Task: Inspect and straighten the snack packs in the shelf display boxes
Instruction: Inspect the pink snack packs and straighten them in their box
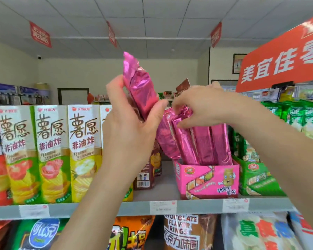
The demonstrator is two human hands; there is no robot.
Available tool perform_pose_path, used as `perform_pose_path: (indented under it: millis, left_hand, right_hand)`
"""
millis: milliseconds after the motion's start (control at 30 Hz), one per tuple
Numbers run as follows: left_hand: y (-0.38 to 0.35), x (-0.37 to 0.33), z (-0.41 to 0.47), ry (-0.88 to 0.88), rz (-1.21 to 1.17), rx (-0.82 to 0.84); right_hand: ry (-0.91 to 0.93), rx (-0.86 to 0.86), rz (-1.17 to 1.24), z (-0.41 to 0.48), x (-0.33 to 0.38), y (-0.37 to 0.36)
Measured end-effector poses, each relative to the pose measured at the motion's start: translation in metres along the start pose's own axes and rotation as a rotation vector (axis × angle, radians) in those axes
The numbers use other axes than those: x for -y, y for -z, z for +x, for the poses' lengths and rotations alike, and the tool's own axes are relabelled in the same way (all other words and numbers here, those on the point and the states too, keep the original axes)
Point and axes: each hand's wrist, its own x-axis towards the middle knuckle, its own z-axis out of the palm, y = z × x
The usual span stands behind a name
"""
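**Entry: pink snack packs, upper shelf, straightening in hand**

Item 1. Tall crisp cartons (51, 152) were ranged upright at the left of the shelf (98, 208); none was handled.
Item 2. The left grip (132, 121) was clenched round one pink pack (140, 89), which was held up clear of the shelf.
Item 3. The right grip (206, 107) was pinched on the tops of the standing packs (204, 143) in the pink display box (206, 179); these were seen leaning leftward.
Item 4. A green display box (257, 179) was noted just beside, untouched.

Handling note: it was judged that the standing packs were best drawn upright by their top seams, a gap being opened for the lifted pack, and the foil squeezed only lightly.
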Motion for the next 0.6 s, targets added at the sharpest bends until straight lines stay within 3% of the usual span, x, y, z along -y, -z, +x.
perform_pose_path:
  millis: [100, 200, 300, 600]
  left_hand:
    - [-0.009, 0.0, 0.006, 0.003, 0.031, 0.016]
    - [-0.024, 0.002, 0.009, 0.011, 0.039, 0.058]
    - [-0.045, 0.005, 0.007, 0.014, 0.088, 0.137]
    - [-0.075, 0.029, -0.003, 0.092, -0.038, 0.588]
  right_hand:
    - [-0.021, 0.108, 0.172, -0.01, -0.011, 0.011]
    - [-0.029, 0.107, 0.4, -0.019, -0.024, 0.011]
    - [-0.046, 0.156, 0.474, -0.027, -0.037, 0.012]
    - [-0.073, 0.21, 0.614, -0.036, -0.044, 0.011]
